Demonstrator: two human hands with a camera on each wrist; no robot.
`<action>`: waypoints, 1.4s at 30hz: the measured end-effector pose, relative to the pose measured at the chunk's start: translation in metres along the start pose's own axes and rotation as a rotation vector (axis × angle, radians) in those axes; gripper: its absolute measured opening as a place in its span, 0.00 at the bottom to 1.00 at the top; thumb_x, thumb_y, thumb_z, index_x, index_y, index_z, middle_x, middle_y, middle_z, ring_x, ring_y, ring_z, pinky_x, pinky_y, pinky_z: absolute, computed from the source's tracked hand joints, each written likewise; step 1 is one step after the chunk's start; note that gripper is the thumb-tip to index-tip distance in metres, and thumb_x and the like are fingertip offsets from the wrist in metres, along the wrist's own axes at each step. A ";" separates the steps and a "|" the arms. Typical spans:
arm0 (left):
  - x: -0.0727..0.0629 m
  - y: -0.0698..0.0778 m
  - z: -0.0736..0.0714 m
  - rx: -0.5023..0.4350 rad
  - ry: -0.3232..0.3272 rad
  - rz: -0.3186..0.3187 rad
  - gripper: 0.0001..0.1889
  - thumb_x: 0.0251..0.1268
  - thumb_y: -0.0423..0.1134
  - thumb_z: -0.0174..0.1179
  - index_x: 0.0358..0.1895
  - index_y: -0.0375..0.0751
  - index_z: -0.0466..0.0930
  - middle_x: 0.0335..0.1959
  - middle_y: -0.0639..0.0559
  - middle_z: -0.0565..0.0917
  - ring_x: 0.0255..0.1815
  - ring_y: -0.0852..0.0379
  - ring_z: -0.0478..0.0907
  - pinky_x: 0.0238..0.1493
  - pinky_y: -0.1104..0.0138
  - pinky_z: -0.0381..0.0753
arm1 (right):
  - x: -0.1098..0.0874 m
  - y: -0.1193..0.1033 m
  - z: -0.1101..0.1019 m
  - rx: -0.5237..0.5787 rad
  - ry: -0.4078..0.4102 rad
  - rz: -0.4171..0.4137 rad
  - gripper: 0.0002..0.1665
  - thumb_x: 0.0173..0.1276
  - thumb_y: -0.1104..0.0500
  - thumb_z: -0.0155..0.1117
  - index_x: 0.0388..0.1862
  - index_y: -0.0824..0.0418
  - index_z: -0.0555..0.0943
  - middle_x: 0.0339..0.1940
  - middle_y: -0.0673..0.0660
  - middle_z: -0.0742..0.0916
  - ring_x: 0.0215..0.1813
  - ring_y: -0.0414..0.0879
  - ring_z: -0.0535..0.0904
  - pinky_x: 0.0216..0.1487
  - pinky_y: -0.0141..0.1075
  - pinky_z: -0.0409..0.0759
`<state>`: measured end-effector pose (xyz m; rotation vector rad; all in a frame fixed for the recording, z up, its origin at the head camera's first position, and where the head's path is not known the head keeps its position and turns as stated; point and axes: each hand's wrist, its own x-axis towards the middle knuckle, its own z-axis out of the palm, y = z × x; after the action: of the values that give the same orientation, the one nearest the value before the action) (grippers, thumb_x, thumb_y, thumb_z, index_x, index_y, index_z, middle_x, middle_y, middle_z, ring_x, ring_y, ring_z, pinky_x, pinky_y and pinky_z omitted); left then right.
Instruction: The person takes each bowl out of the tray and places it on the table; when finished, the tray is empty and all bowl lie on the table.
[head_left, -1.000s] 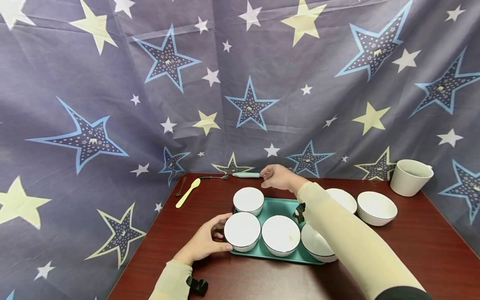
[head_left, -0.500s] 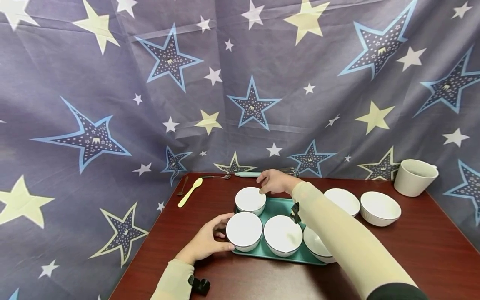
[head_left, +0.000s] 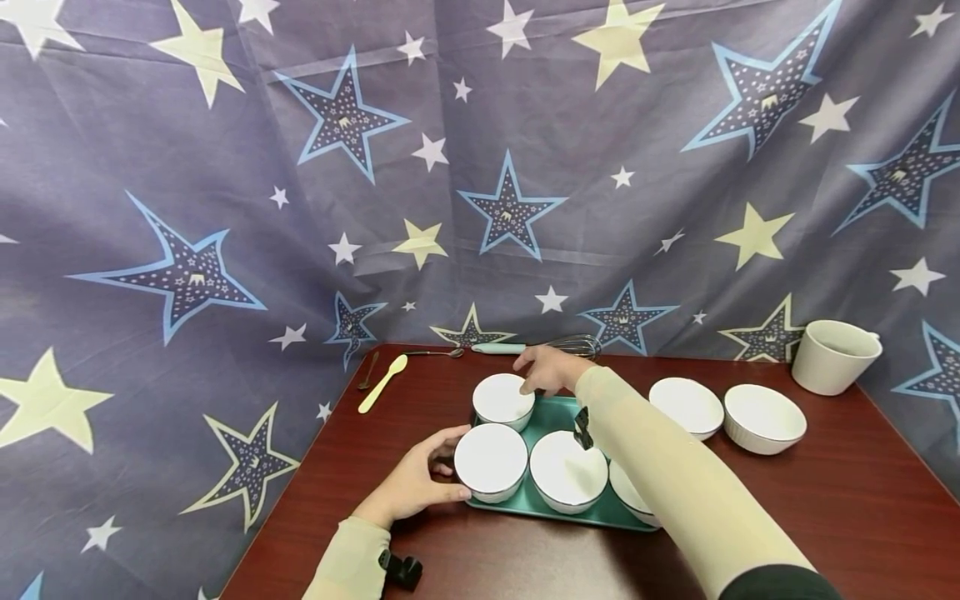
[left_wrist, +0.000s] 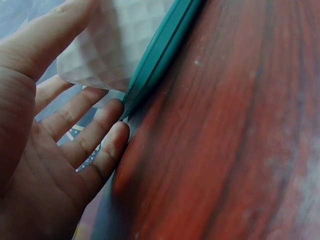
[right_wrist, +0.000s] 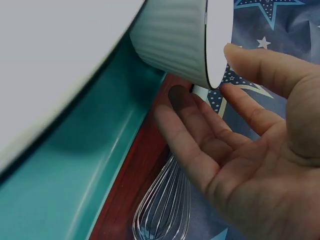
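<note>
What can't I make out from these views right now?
Head: the front-right bowl and the right end of the tray, partly hidden by the right sleeve.
Head: fine detail of the dark spoon, too small.
Left wrist: the rest of the bowl at the thumb, cut off by the top edge.
Right wrist: the whisk's middle, behind the right hand.

Cream sleeves (head_left: 678, 475) — dark fabric (head_left: 776, 582) higher up, black wrist devices (head_left: 402, 571)
</note>
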<state>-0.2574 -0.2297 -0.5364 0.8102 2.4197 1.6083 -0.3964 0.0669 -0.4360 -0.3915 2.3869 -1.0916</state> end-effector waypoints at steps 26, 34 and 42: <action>0.001 0.000 0.000 0.020 0.006 -0.011 0.49 0.54 0.40 0.82 0.79 0.44 0.66 0.64 0.55 0.81 0.60 0.48 0.79 0.54 0.59 0.81 | -0.002 0.011 -0.003 0.168 -0.135 0.061 0.36 0.73 0.72 0.64 0.78 0.63 0.70 0.41 0.68 0.89 0.38 0.59 0.91 0.41 0.50 0.89; 0.000 0.003 0.000 0.011 0.002 -0.009 0.49 0.54 0.40 0.82 0.79 0.44 0.66 0.65 0.55 0.81 0.61 0.47 0.79 0.54 0.59 0.81 | -0.001 0.013 -0.002 0.197 -0.126 0.062 0.36 0.71 0.75 0.63 0.77 0.66 0.71 0.39 0.70 0.88 0.36 0.61 0.91 0.42 0.50 0.89; 0.000 0.002 0.000 0.007 0.002 -0.012 0.48 0.55 0.39 0.82 0.79 0.44 0.66 0.65 0.53 0.81 0.61 0.46 0.78 0.54 0.59 0.81 | -0.006 0.011 -0.009 0.230 -0.093 0.066 0.36 0.71 0.76 0.62 0.77 0.65 0.71 0.42 0.71 0.88 0.36 0.62 0.90 0.42 0.51 0.89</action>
<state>-0.2566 -0.2296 -0.5348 0.7940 2.4282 1.5976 -0.3971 0.0819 -0.4374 -0.2744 2.1492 -1.2713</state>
